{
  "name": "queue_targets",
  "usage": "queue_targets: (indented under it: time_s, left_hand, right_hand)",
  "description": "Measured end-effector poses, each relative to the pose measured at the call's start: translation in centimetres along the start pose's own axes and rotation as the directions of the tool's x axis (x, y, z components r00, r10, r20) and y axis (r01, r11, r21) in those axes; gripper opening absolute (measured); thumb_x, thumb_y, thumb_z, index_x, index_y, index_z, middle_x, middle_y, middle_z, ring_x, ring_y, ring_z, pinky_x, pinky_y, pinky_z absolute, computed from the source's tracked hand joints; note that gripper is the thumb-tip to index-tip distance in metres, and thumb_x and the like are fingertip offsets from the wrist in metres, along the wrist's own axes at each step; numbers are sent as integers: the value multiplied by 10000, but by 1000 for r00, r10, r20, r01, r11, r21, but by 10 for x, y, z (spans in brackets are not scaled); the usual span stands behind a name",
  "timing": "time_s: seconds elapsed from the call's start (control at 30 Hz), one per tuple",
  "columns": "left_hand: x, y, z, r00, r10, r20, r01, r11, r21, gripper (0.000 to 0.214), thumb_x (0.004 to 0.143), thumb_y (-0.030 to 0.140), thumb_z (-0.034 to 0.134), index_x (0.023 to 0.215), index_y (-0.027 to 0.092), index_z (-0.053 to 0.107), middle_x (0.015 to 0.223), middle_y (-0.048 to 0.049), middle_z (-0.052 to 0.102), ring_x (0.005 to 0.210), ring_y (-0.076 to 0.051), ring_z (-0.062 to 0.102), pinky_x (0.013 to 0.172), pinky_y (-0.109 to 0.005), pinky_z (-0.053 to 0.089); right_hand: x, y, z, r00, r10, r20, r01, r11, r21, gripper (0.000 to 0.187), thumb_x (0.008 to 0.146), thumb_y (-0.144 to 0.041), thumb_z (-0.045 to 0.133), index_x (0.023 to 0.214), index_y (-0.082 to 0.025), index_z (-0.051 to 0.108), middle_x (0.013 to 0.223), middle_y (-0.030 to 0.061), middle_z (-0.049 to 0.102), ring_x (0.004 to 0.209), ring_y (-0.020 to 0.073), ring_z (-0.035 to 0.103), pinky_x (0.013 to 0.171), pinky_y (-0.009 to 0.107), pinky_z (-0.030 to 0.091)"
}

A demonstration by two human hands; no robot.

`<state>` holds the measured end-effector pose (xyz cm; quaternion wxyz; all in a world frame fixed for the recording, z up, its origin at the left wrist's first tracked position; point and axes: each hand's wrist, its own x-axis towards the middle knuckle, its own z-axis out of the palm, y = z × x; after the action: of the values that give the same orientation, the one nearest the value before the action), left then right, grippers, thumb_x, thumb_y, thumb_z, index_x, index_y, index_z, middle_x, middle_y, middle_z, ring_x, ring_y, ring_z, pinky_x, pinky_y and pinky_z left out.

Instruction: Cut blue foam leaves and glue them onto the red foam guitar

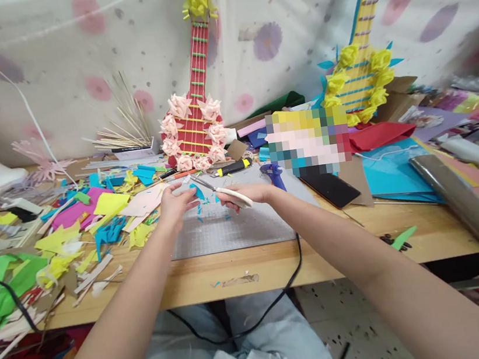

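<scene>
Over the grey cutting mat [246,231], my right hand [242,197] is closed round the white handles of a pair of scissors [233,197]. The scissor blades point left and away, toward my left hand [176,201]. Between my left thumb and fingers is a small piece of blue paper [197,191], close beside the blades; whether the blades touch it I cannot tell. Small blue scraps [199,212] lie on the mat below. Behind my hands rest a yellow-and-black utility knife [234,167] and a blue glue gun [273,176].
A red paper guitar [192,128] with pink flowers and a yellow one [353,85] lean at the back. Coloured paper scraps [110,203] pile up on the left. A black phone [331,185] and blue sheets [393,174] lie right. A black cable [299,260] hangs over the table edge.
</scene>
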<state>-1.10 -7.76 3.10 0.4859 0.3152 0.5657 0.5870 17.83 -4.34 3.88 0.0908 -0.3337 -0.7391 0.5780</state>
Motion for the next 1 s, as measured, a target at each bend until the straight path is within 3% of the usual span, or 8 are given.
queue_targets:
  time_s: [0.2,0.47,1.0]
  left_hand:
    - [-3,2,7,998,-40,39,40,999,-6,461,643,27,669,1001,151,406,684,-6,623,593,-116,619,702,-343,545]
    - [-3,7,12,998,-47,31,45,997,59,489,642,17,667,1029,137,394,638,-3,618,547,-114,612,649,-307,549]
    - [2,3,8,992,-94,82,91,995,39,498,615,20,684,1034,116,431,676,-42,648,569,-139,624,675,-328,543]
  right_hand:
    - [5,7,2,1000,12,-10,-13,998,-57,484,705,-636,554,708,-158,482,569,-28,505,505,78,491,480,208,399]
    - [4,6,4,1000,0,7,0,1000,32,493,690,-648,569,718,-166,469,550,-42,479,488,72,479,467,205,412]
    - [6,17,1,1000,-11,24,9,994,106,540,675,-695,541,710,-163,461,452,-84,359,390,47,331,381,193,301]
